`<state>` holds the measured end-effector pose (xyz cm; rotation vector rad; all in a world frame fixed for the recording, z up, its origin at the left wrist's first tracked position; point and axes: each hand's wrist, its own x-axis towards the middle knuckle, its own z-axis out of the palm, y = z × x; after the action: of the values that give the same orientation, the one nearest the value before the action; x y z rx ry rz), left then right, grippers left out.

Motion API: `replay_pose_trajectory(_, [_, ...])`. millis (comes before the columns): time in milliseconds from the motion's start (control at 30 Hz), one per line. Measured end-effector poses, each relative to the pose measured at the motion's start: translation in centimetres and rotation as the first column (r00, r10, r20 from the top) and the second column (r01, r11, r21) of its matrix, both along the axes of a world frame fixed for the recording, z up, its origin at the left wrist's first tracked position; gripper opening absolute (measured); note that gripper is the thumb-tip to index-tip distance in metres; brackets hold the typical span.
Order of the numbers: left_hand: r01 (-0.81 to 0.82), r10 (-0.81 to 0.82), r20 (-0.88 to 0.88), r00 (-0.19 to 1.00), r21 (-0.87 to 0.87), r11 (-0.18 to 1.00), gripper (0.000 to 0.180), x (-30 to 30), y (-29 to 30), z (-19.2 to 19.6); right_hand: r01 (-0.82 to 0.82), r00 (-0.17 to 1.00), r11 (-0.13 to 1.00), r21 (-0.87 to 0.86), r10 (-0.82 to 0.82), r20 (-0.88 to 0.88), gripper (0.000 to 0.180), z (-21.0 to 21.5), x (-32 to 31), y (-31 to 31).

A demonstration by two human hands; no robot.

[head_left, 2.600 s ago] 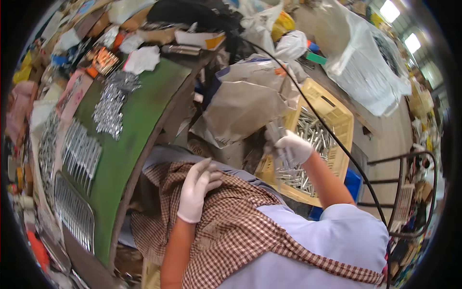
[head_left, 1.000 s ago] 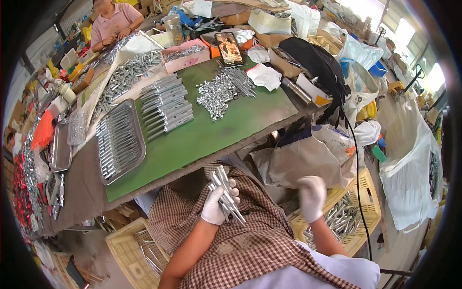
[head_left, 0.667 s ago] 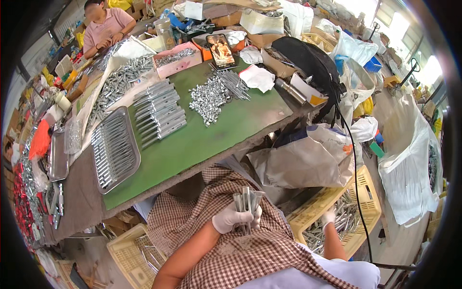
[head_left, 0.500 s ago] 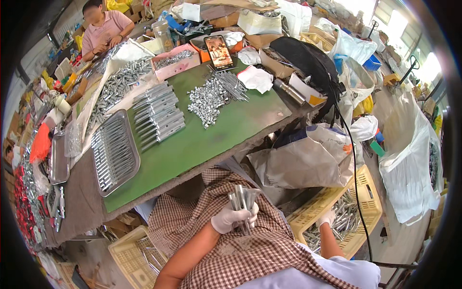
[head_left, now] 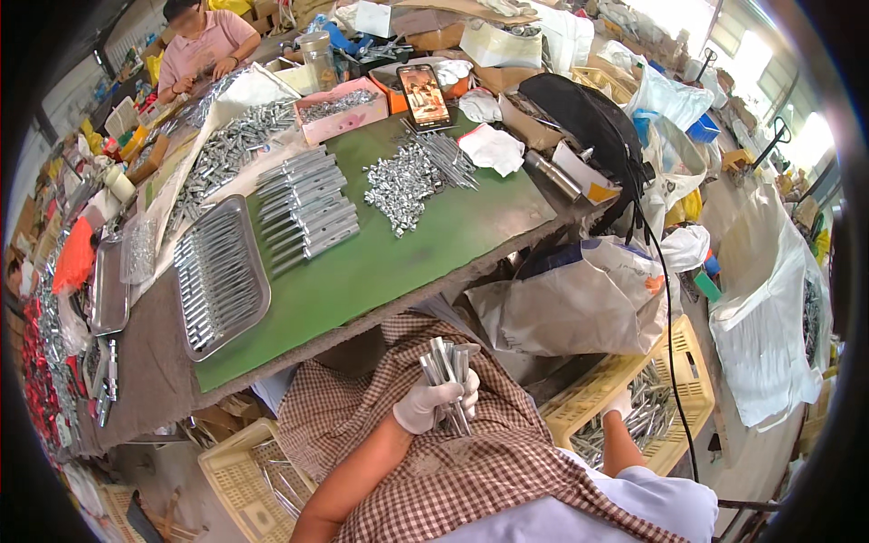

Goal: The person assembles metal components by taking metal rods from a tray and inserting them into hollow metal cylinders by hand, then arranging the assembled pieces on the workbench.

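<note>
My left hand (head_left: 425, 407), in a white glove, is closed round a bundle of several shiny metal tubes (head_left: 445, 357) above my checked apron (head_left: 362, 412). The tubes stand roughly upright, tops fanned apart. At the right, my gloved right hand (head_left: 619, 404) reaches into a yellow plastic crate (head_left: 692, 362) and touches the loose metal tubes (head_left: 644, 421) heaped there. Its fingers are mostly hidden, so any grip is unclear. On the green-topped table (head_left: 398, 262) ahead lie rows of metal tubes with rods (head_left: 308, 213), a pile of small metal nuts (head_left: 398, 190) and thin rods (head_left: 444, 156).
A metal tray (head_left: 262, 303) of rods stands at the table's left. Behind are a pink box (head_left: 339, 131), a phone (head_left: 424, 95) and a black bag (head_left: 579, 118). A black cable (head_left: 668, 335) hangs beside the right crate. Another person (head_left: 213, 45) sits far left.
The tubes in my left hand have tilted a little and spread at their tops. My right hand stays in the crate, shifted slightly. The whole view has moved a little.
</note>
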<state>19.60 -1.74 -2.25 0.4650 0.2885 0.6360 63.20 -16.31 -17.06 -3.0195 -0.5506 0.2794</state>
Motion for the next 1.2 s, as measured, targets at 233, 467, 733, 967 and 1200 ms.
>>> replay_pose_trajectory(233, [0.012,-0.012,0.023,1.000,-0.001,1.000,0.038,0.0,0.0,-0.6,-0.172,0.985,0.951,0.257,0.161,0.061,0.038,-6.4,2.6,-1.6])
replay_pose_trajectory(467, [0.022,-0.020,0.085,0.996,-0.018,1.000,0.035,-0.6,0.0,-1.1,0.069,0.932,0.848,0.526,0.133,-0.337,0.043,-11.4,10.1,-3.8])
replay_pose_trajectory(733, [-0.025,0.038,0.132,0.991,-0.096,0.995,0.076,-0.9,-0.5,-3.3,0.100,0.974,0.623,0.776,-0.220,0.051,0.031,1.0,6.1,-0.4])
replay_pose_trajectory(967, [-0.132,0.171,0.185,0.968,-0.205,0.970,0.071,-0.7,-0.1,-3.2,0.266,0.826,0.559,0.785,0.288,-0.485,0.019,9.9,7.7,2.0])
replay_pose_trajectory(1200, [-0.130,0.177,0.194,0.965,-0.235,0.963,0.071,-0.6,-0.2,-3.5,-0.501,0.333,0.641,0.581,0.763,-0.554,0.015,19.6,-11.1,8.9])
